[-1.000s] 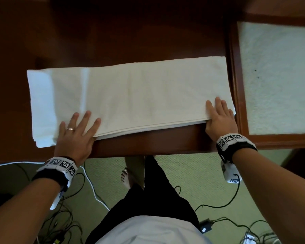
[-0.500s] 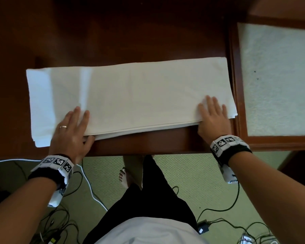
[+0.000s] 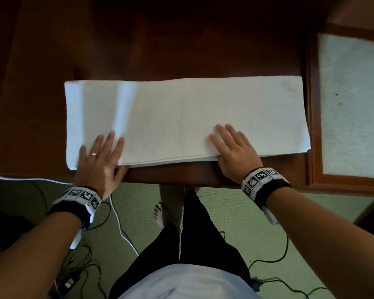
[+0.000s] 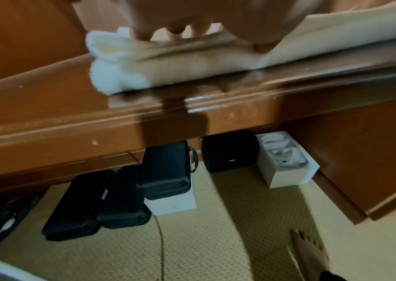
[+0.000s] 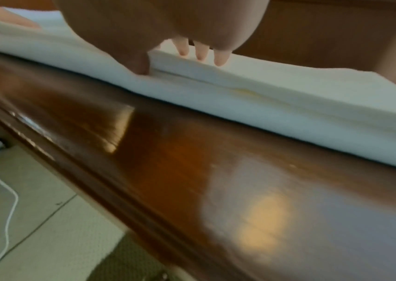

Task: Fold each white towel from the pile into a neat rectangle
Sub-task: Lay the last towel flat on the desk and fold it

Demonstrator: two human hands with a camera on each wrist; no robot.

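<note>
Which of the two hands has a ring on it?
The left hand, flat on the white towel near its left end, wears a ring on one finger. The right hand, flat on the towel further right, is bare.

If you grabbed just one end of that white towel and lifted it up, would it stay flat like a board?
Probably not. The towel looks like soft cloth in stacked layers, so it would likely droop and unfold. Its near edge bulges loosely beside the left hand in the left wrist view. The polished table looks shiny, so a push from the right hand might slide it.
</note>
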